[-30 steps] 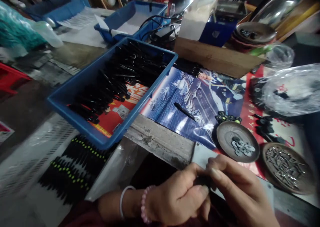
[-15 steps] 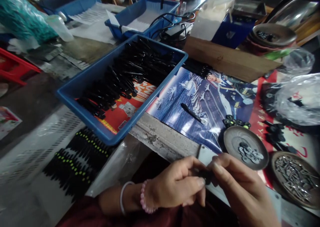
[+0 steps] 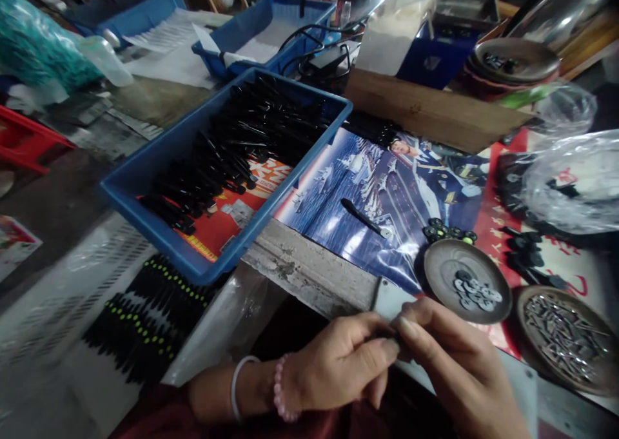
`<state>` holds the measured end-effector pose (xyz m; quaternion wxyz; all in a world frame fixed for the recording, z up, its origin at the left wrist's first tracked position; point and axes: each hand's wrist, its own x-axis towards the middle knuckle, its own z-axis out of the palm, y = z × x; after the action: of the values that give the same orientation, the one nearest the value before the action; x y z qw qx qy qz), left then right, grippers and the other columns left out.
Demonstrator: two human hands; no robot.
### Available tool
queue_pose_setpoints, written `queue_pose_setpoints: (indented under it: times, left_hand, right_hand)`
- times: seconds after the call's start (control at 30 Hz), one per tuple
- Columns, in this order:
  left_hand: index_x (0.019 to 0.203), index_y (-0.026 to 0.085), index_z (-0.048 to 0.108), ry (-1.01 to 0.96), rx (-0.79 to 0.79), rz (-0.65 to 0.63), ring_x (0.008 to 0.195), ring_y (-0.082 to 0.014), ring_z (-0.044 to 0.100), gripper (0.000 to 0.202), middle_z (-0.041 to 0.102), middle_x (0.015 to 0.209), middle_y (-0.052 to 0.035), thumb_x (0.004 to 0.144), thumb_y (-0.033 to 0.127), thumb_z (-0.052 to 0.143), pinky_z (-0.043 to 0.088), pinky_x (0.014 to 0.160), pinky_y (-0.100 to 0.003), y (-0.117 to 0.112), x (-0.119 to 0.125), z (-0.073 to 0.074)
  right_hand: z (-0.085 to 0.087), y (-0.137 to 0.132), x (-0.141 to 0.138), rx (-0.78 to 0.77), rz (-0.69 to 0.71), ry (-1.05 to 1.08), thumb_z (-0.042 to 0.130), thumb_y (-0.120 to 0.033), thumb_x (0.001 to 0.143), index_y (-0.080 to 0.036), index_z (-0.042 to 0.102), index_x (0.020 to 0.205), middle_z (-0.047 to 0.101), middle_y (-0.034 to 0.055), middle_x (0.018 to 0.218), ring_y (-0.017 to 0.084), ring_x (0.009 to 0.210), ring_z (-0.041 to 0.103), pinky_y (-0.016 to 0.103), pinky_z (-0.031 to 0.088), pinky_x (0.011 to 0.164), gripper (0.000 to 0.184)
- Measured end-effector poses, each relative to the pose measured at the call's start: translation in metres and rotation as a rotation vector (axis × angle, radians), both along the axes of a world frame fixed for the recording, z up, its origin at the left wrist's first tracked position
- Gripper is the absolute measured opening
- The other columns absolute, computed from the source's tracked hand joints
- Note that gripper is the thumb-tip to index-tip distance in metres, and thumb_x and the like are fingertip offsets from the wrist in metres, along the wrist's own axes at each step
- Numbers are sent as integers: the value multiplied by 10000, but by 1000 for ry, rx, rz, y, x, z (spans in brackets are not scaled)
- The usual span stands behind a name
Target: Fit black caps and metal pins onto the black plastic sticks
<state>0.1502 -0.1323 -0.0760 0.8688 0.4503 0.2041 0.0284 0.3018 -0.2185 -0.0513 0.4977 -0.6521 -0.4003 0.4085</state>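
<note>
Your left hand (image 3: pixel 341 365) and right hand (image 3: pixel 454 368) meet at the bottom edge of the view, low in front of the near edge of the surface (image 3: pixel 309 271). Fingers of both are curled in tight, tips pinched together on a small black part (image 3: pixel 394 343); it's mostly hidden between thumb and forefinger, so can't tell what kind of part it is. Left wrist carries a white bangle (image 3: pixel 238 381) and a pink bead bracelet (image 3: pixel 278 387). Just beyond your right hand sits a round metal dish (image 3: pixel 447 265) w/ small washers in it, and to its right a second dish (image 3: pixel 527 300) full of small metal screws or pins, too small to tell which. A row of small black wheels (image 3: pixel 447 233) lies touching the far rim of the first dish. A lone black rod (image 3: pixel 362 216) lies on the blue poster (image 3: pixel 338 187) covering the surface. Left of it, a blue plastic tray (image 3: pixel 159 162) holds a heap of black rods, its near corner hanging past the surface edge. Below the tray, lower left, more black pieces w/ green-yellow tips (image 3: pixel 145 310) lie in rows on a clear plastic sheet. A clear plastic bag (image 3: pixel 575 181) w/ dark parts sits far right, well apart from your hands.
</note>
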Motion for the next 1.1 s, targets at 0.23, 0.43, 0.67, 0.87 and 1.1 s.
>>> queue_pose_setpoints:
  times: [0.23, 0.43, 0.67, 0.87, 1.1]
  left_hand:
    - [1103, 158, 549, -87, -7, 93, 397, -52, 409, 419, 545, 575, 62, 955, 549, 574, 323, 392, -154, -6, 4, -7]
    - [1066, 158, 527, -36, 109, -43, 471, -58, 444, 210, 491, 594, 67, 971, 337, 584, 375, 459, -150, -10, 2, 5]
    - [1110, 193, 447, -107, -138, 39, 375, -27, 403, 286, 606, 663, 50, 938, 336, 625, 334, 372, -122, -3, 5, 5]
    - [1114, 180, 472, 15, -95, 37, 373, -38, 489, 256, 637, 729, 20, 946, 329, 595, 396, 372, -130, 0, 7, 5]
    - [1101, 179, 533, 37, 102, 47, 372, -32, 397, 189, 562, 596, 63, 1018, 342, 488, 335, 386, -116, -2, 11, 6]
  right_hand:
    - [2, -4, -2, 35, -67, -45, 625, -305, 978, -226, 579, 770, 544, -42, 680, 110, 597, 495, 160, 435, 542, 228]
    - [5, -3, 1, 92, 111, -1, 573, -286, 1011, -226, 560, 774, 535, -53, 648, 101, 562, 505, 155, 422, 512, 245]
    - [3, -4, 3, 74, -56, -41, 603, -322, 994, -222, 576, 753, 524, -44, 644, 106, 566, 485, 159, 412, 507, 262]
    - [-1, -5, 5, 30, -72, 8, 613, -343, 986, -218, 585, 752, 524, -43, 649, 106, 550, 481, 166, 417, 492, 266]
    - [-7, -4, 9, 106, -40, -124, 589, -320, 993, -212, 537, 707, 494, -51, 622, 100, 538, 471, 156, 414, 476, 310]
